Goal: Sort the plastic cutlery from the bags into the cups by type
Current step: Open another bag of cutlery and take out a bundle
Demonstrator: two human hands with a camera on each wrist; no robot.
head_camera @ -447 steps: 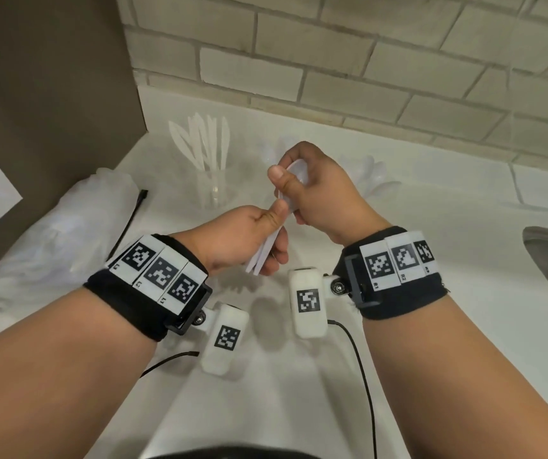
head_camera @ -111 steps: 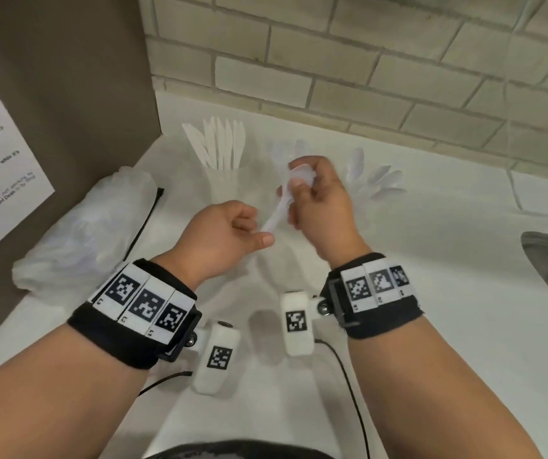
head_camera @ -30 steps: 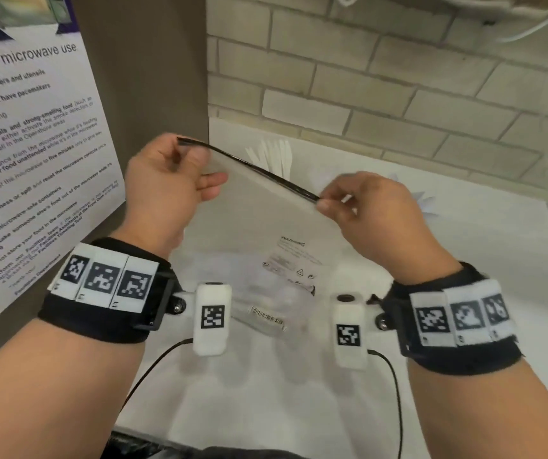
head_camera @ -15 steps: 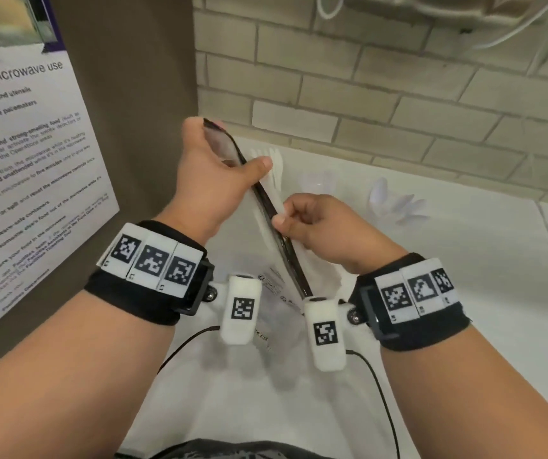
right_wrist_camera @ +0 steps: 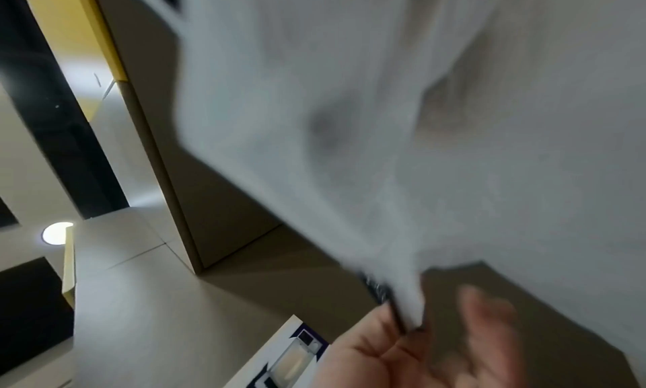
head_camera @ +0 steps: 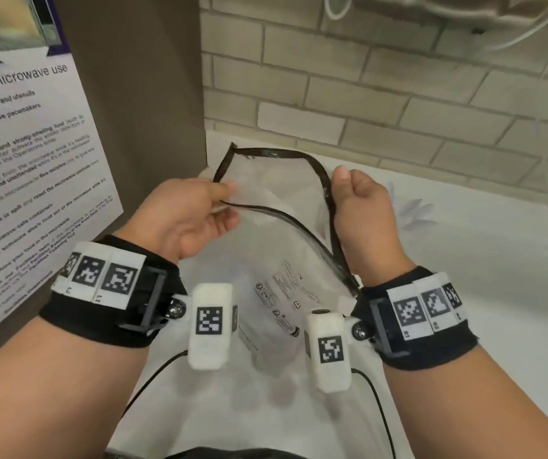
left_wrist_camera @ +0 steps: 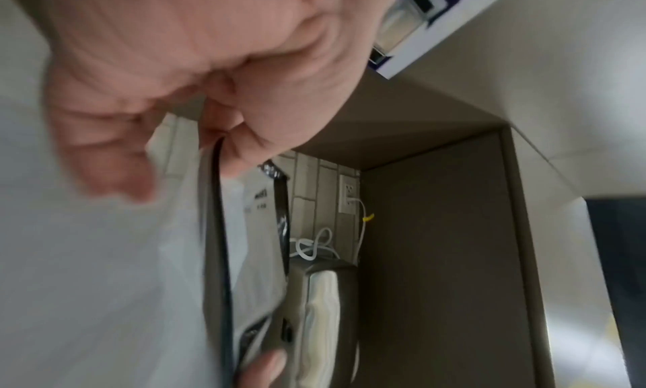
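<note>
I held the clear bag up over the white counter, its black zip mouth pulled wide. My left hand pinched the near lip and my right hand gripped the far lip. Beyond the bag, white cutlery lay before the brick wall.

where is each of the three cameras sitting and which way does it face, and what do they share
Head: worn on the head, looking down at the counter; shows both forearms, left hand and right hand pulling the bag open.
Left wrist: on the left wrist, facing up along the fingers at the wall.
Right wrist: on the right wrist, facing up past the bag; blurred fingers low.
Shared: all show the bag's black zip strip.
</note>
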